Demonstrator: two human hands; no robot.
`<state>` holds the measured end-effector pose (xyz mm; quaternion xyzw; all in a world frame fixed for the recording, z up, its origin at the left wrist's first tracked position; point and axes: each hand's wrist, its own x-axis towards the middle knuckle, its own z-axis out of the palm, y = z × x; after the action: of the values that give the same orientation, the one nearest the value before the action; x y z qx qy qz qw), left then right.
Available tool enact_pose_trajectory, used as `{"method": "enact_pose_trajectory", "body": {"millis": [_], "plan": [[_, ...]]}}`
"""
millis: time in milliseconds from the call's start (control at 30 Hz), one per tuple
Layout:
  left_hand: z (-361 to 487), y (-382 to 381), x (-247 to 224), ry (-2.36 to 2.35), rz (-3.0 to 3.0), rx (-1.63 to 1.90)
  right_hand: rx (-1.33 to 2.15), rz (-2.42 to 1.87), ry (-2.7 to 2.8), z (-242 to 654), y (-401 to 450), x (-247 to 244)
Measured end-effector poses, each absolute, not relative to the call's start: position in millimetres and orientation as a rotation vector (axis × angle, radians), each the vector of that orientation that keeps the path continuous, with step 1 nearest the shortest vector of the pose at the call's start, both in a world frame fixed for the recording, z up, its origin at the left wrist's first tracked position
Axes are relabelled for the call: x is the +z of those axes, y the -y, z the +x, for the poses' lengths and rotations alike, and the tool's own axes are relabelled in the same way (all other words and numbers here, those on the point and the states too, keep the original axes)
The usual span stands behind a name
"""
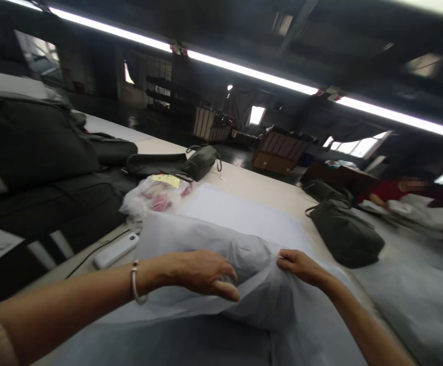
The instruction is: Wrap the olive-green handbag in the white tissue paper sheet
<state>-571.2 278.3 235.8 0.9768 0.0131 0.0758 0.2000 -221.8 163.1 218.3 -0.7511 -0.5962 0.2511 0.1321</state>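
Observation:
In the head view a thin white translucent sheet (259,300) is folded over a bulky rounded thing, whose kind is hidden under it. My right hand (297,265) pinches the edge of this sheet at the right side of the bundle. Across the sheet's near part reaches my left hand (206,274), palm down, its fingers stretched and the thumb apart, with nothing held. A bracelet (135,284) circles my left wrist. Beneath the near edge of the sheet lies a dark grey surface (190,340). More flat white sheet (240,211) spreads beyond the bundle.
Dark green bags (41,147) are piled at left, and another dark bag (343,231) stands at right. A clear plastic bag (156,195) with reddish contents and a white power strip (116,250) lie left of the bundle. A person in red (383,192) is at far right.

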Motion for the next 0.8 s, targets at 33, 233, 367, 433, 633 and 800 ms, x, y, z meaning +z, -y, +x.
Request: {"method": "enact_pose_trajectory", "body": {"millis": [33, 233, 367, 433, 633, 800], "plan": [[-593, -275, 243, -0.12, 2.641, 0.06, 0.76, -2.178, 1.728, -220, -165, 217], [-687, -254, 219, -0.708, 2.616, -0.037, 0.87, -2.105, 1.686, -216, -167, 214], [-701, -268, 204, -0.831, 2.668, 0.112, 0.863, -2.095, 1.661, -214, -163, 213], [-702, -281, 211, -0.921, 2.683, 0.21, 0.876, -2.085, 1.649, -213, -161, 213], [-684, -343, 217, -0.96, 2.899, 0.611, 1.022, -2.022, 1.538, -216, -155, 225], [-659, -402, 161, -0.965, 2.968, 0.718, 1.084, -2.07, 1.493, -221, -160, 233]]}}
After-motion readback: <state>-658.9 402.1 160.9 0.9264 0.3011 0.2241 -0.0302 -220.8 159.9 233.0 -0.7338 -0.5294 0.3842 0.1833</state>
